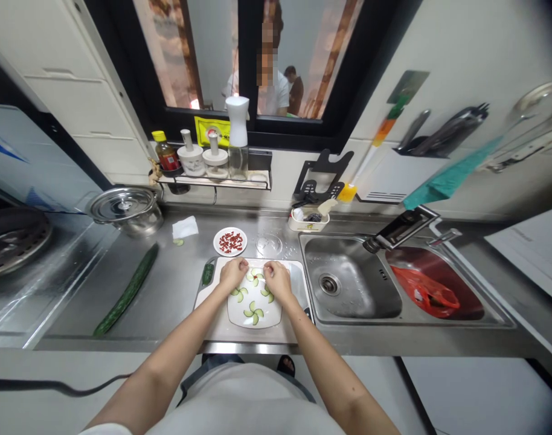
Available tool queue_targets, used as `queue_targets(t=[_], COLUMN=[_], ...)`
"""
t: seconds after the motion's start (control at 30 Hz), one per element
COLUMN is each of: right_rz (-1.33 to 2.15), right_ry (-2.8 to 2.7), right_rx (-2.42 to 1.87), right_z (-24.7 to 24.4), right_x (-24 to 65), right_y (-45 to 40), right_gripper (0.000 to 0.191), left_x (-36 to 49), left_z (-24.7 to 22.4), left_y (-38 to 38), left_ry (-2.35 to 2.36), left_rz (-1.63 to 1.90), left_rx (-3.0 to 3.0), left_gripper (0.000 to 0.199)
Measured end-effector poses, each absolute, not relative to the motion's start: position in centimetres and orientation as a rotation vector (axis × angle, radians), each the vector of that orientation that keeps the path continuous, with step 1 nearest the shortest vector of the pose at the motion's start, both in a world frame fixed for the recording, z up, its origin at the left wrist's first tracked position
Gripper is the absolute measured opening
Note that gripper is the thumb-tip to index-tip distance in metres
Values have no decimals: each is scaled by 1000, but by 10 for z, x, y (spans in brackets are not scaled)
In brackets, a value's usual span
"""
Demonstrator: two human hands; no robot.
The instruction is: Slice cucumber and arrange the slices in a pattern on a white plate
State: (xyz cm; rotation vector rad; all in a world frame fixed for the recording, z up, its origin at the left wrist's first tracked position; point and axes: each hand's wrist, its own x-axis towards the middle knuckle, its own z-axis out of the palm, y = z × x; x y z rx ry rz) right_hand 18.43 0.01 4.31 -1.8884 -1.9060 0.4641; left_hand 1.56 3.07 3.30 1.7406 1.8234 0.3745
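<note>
A white square plate (253, 300) lies on a cutting board (217, 334). Cucumber slices (254, 313) are set out on it in several pinwheel flowers. The far flower has a small red spot at its centre. Over the plate's far left corner, my left hand (234, 275) is closed, fingertips pinched. My right hand (277, 280) pinches in the same way at the far right corner, beside the far flower. Whatever either hand holds is too small to make out. Beyond the board stands a small white dish (218, 249) of red berries, perhaps goji.
A whole cucumber (128, 294) lies at left, with a lidded steel pot (130, 210) behind it. A cucumber stub (208, 273) rests on the board's left edge. To the right is a double sink (355, 311) with a red plastic bag (427, 294). A condiment shelf (217, 182) hangs behind.
</note>
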Motion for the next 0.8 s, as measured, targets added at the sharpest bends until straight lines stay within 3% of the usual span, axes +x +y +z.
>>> queue_targets(t=[0.47, 0.8], right_rz=[596, 718], right_ry=[-1626, -1618], right_rx=[-1591, -1574], right_z=[64, 52], right_x=[185, 186], right_y=[-61, -75], right_gripper=[25, 25], left_x=[-12, -28], left_z=[43, 28], left_y=[26, 33], left_ry=[1840, 1864], left_rz=[645, 565], left_rx=[1624, 1588], left_gripper=[15, 15])
